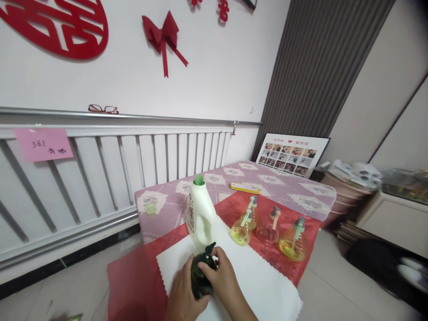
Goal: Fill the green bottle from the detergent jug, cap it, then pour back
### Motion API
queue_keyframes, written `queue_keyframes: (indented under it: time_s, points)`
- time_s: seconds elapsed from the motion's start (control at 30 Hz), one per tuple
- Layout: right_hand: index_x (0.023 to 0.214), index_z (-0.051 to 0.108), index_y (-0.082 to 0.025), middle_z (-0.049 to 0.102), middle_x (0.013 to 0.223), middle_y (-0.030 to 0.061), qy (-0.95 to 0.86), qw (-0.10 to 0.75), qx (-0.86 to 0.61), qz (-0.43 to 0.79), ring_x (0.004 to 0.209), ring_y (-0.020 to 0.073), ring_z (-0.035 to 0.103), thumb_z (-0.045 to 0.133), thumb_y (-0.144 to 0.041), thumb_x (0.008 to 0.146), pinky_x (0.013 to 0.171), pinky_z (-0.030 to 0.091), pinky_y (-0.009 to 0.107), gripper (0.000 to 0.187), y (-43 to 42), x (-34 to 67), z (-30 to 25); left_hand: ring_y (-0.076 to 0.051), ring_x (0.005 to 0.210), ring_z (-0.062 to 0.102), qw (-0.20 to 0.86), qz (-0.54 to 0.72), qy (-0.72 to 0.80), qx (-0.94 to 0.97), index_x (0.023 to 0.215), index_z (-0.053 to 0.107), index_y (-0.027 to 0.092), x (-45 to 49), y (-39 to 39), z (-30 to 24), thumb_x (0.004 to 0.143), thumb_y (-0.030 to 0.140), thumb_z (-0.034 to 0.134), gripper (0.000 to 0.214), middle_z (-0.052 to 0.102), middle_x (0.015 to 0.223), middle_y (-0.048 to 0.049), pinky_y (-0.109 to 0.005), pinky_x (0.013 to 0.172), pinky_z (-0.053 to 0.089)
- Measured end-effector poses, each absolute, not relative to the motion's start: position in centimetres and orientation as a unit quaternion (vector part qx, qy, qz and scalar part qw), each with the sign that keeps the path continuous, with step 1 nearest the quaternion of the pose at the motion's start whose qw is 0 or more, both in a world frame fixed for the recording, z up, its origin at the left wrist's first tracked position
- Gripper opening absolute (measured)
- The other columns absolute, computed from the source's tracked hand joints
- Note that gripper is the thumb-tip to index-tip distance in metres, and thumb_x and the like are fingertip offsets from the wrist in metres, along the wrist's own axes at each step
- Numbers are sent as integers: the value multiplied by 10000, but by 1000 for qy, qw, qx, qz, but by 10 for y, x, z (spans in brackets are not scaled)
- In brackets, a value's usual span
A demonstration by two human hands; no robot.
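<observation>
Soft, even daylight fills the room, brightest on the white wall (214, 67); shadows are faint. The wide lens bends the radiator (100, 169) and curtain (317, 67) outward. The right near corner smears into blur, darkening at the edge.
</observation>
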State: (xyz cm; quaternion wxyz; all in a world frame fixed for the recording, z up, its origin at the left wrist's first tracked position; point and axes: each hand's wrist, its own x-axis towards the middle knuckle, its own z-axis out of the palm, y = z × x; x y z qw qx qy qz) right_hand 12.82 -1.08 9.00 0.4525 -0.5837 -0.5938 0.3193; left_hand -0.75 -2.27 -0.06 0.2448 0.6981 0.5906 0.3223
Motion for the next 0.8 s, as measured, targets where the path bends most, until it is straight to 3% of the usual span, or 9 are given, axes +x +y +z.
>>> queue_keyframes:
  time_s: [0.2,0.37,0.53,0.7,0.8]
  points:
    - [1090,586,-195,658,1094,90,-621,456,-547,328,1055,268,611,601,-271,727,958,462,406,371,-18,130,96,-316,1350,506,225,317,587,710,1498,224,42,-12,-18,-15,670,296,604,945,409,1549,-222,-449,1127,415]
    - [872,599,-210,658,922,57,-601,461,-570,319,927,255,636,595,-224,707,871,488,376,166,-22,127,99,-309,1308,556,192,345,573,718,1454,314,105,-11,-19,-21,689,280,604,837,494,1499,-194,-456,1090,460]
    - [863,561,-206,634,874,55,-555,476,-613,299,887,284,626,673,-209,638,840,481,406,251,-20,116,93,-321,1267,587,161,373,585,702,1420,334,87,-6,-20,-23,673,263,584,807,555,1435,-210,-460,1076,465]
    - [1141,598,-194,665,1143,84,-572,487,-572,329,1091,264,617,650,-172,674,974,461,377,470,-26,122,93,-333,1183,646,201,375,579,696,1440,310,114,-9,-16,-20,632,290,637,889,606,1380,-197,-440,1004,521]
    - [1057,643,-220,661,1157,66,-586,488,-548,344,1129,245,599,602,-151,719,1013,434,367,347,-29,126,93,-336,1141,673,210,382,571,696,1455,324,156,-12,-17,-13,638,326,673,905,648,1335,-161,-424,952,557]
